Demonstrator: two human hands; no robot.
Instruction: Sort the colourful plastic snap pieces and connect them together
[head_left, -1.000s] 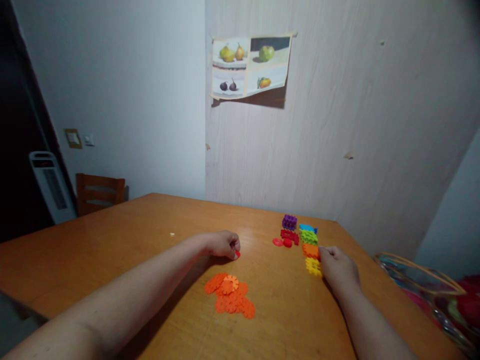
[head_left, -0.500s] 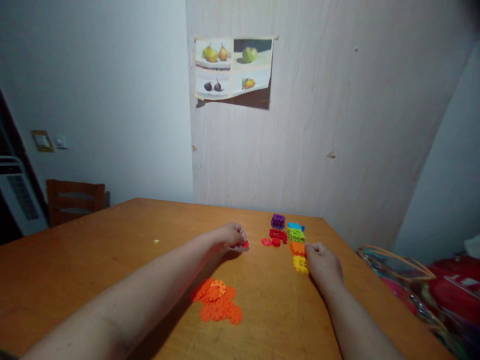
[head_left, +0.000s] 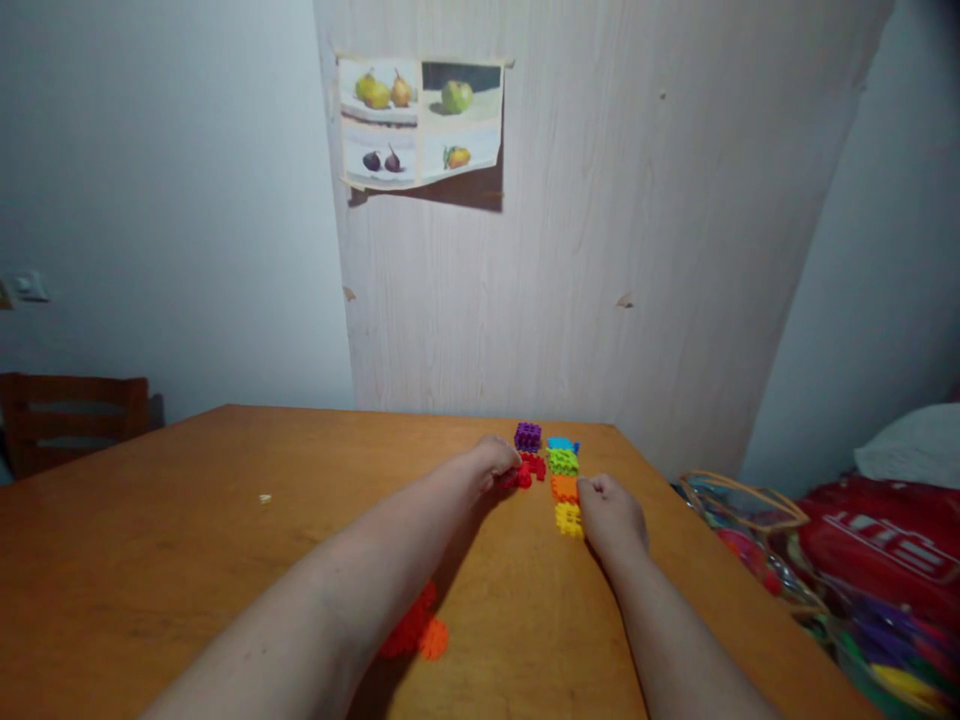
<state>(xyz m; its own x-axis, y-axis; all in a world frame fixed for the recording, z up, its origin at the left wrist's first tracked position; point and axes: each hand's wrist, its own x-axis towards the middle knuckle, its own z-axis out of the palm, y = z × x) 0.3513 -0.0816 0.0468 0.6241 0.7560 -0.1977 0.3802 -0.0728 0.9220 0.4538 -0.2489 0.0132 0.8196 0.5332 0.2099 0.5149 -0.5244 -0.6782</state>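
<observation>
Head view, both bare hands out over the wooden table, toward its far right part. Left hand is closed, palm down, fingertips at the left side of the red pieces; cannot tell if it pinches one, fingers hide the contact. Right hand is loosely curled, thumb side up against the right edge of the orange stack; looks touching, firm grip cannot be told.

Red pieces lie on the table between left hand and the column of colored stacks. Column, far to near: blue pieces, green stack, orange stack, yellow stack, all close together. Purple stack sits just behind the red pieces, left of the blue pieces. Orange-red pile of flat notched discs is nearer the camera, partly hidden by the left forearm. Small pale scrap on the left part of the table, well apart from the stacks.

Around: wooden chair at far left, fruit picture sheet on the wall, its lower right corner lifted. Red bag and plastic-wrapped items right of the table, contents unclear.
</observation>
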